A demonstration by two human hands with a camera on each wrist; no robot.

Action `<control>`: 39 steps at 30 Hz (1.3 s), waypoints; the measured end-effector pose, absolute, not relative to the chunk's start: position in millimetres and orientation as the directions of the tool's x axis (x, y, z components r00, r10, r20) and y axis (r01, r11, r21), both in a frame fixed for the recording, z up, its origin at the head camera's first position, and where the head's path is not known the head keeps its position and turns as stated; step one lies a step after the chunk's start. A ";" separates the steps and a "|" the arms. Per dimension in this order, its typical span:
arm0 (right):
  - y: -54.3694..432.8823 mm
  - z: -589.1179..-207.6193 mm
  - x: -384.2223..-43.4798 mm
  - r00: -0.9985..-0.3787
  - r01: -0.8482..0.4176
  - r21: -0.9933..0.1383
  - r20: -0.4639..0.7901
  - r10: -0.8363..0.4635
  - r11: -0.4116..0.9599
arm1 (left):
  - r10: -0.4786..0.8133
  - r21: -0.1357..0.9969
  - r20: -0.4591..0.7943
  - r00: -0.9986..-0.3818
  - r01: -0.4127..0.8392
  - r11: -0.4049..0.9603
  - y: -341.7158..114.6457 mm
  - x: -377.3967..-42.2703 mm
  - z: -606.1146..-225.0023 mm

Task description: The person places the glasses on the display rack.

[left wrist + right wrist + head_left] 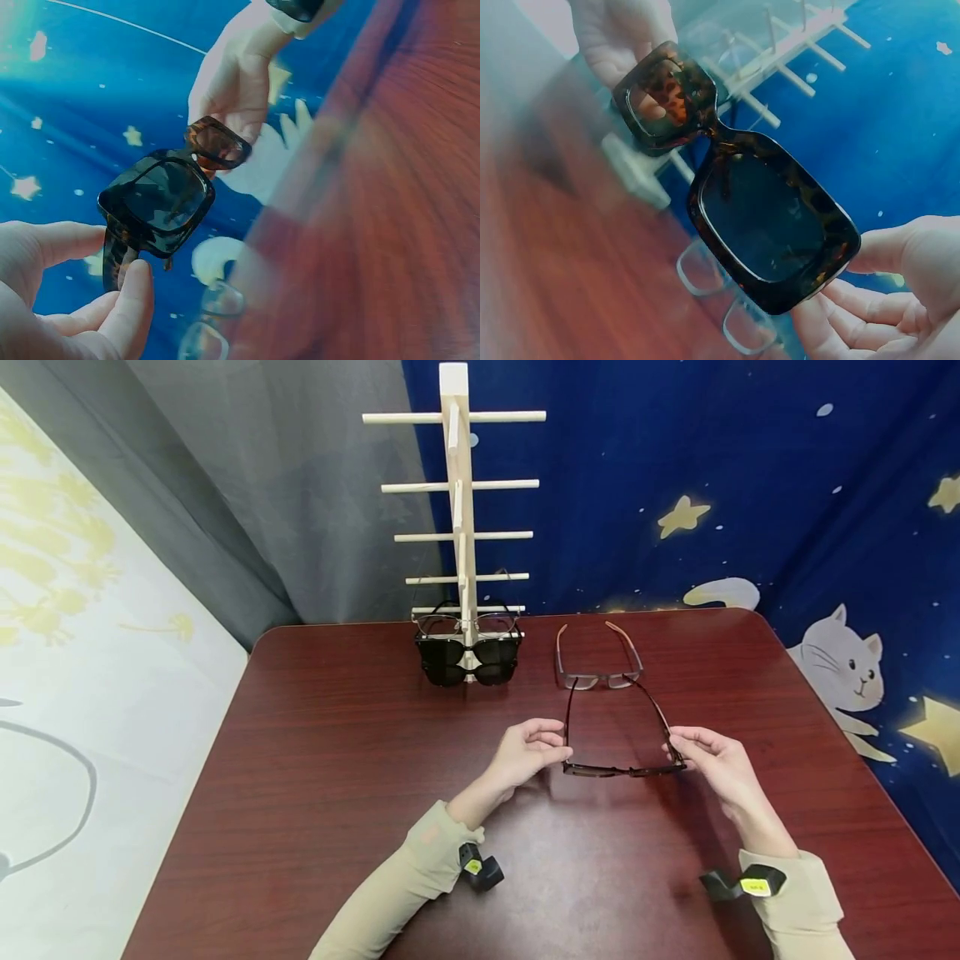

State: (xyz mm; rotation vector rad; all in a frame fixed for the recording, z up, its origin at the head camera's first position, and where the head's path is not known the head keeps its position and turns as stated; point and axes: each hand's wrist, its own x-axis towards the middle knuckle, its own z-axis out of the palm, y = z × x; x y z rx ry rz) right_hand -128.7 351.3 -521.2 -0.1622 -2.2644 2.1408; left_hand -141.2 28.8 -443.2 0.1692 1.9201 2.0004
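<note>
A pair of tortoiseshell sunglasses (pixel 600 770) with dark lenses is held up over the table, its temples unfolded and pointing away from me. My left hand (pixel 527 749) pinches the left temple near the hinge between thumb and fingers. On the other side my right hand (pixel 712 764) grips the right temple close to the frame front. Large squarish lenses show in the left wrist view, where the sunglasses (pixel 157 199) stand tilted between both hands. Just beyond them, clear-lens eyeglasses (pixel 600 681) with orange-tipped temples lie unfolded on the table.
A wooden display rack (pixel 463 527) with several pegs stands at the table's back. Dark sunglasses (pixel 468 662) and thin-framed glasses (pixel 438 625) hang on its lower pegs. The reddish-brown table (pixel 322 777) meets a blue curtain (pixel 615 485) and a grey curtain (pixel 300 485) behind.
</note>
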 end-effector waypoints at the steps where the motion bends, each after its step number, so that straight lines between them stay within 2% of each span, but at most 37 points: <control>1: 352.8 -522.4 -130.7 -0.995 0.054 -0.998 -0.053 0.082 0.013 | 0.341 0.985 -0.152 -0.928 -0.172 -0.029 27.3 -141.4 -440.0; 5: 350.4 -510.7 -133.4 -0.999 0.020 -0.996 -0.024 0.038 -0.088 | 0.352 0.979 -0.127 -0.927 -0.175 -0.108 21.6 -142.2 -426.6; 12: 302.5 -416.0 -116.0 -0.999 -0.027 -0.991 0.032 -0.034 -0.127 | 0.337 0.970 -0.067 -0.939 -0.140 -0.197 10.6 -144.8 -401.8; 15: 290.0 -393.1 -114.4 -0.998 -0.043 -0.986 0.050 -0.039 -0.159 | 0.324 0.969 -0.042 -0.945 -0.117 -0.216 6.1 -146.4 -392.2; 26: 270.7 -369.4 -124.4 -0.993 -0.089 -0.969 0.104 -0.056 -0.231 | 0.282 0.975 -0.003 -0.959 -0.065 -0.213 -12.2 -151.4 -365.0; 39: 242.6 -337.2 -146.5 -0.981 -0.122 -0.961 0.154 -0.116 -0.248 | 0.216 0.957 0.070 -0.974 0.004 -0.289 -39.4 -150.5 -335.4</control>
